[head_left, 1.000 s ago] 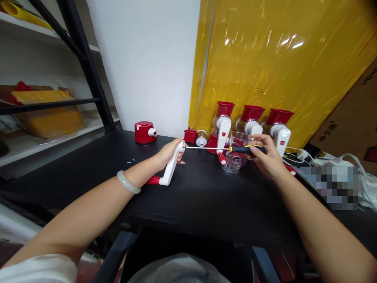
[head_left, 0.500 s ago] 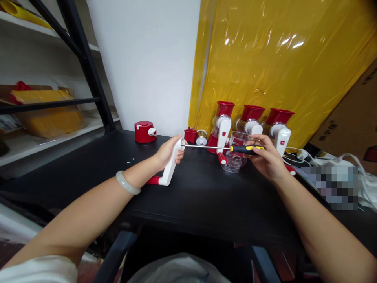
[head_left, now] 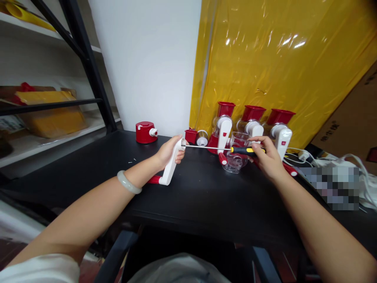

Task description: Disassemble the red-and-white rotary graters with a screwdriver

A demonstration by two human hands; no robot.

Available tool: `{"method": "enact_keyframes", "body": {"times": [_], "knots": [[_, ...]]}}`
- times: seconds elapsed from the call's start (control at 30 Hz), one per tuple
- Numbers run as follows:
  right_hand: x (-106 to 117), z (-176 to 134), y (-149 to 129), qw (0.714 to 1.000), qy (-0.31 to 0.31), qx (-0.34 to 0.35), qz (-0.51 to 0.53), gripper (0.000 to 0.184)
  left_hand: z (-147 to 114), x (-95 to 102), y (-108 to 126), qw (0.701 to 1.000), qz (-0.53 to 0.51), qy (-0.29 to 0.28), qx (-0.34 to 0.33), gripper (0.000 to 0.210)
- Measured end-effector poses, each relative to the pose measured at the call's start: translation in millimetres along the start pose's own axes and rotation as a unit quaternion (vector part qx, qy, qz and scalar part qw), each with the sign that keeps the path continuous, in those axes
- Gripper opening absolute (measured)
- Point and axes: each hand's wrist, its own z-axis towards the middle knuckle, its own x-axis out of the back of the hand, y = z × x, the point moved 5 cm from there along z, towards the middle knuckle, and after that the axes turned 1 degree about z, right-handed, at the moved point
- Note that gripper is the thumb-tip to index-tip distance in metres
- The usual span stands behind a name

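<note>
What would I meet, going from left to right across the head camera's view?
Yellow-wrapped box, red round part, left hand gripping the white crank, small red box, metal drum, leftmost red-topped grinder, right hand, brown carton.

Red housing, graters on black table
</note>
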Motion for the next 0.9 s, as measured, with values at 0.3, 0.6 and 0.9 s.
{"method": "enact_keyframes", "body": {"times": [0.3, 0.6, 0.9], "knots": [[3.4, 2.7, 2.0, 0.999, -0.015, 0.031, 0.034, 0.038, 0.4, 0.3, 0.0, 1.0, -0.003, -0.006, -0.001, 0.041], [-2.9, -1.7, -13.6, 0.986, -0.04, 0.007, 0.162, 0.045, -1.0, -2.1, -0.5, 1.0, 0.004, -0.01, 0.001, 0.039], [-3.9, -3.7, -16.9, 0.981, -0.061, 0.014, 0.182, 0.047, -1.5, -3.1, -1.5, 1.0, 0.012, -0.011, 0.002, 0.038]]}}
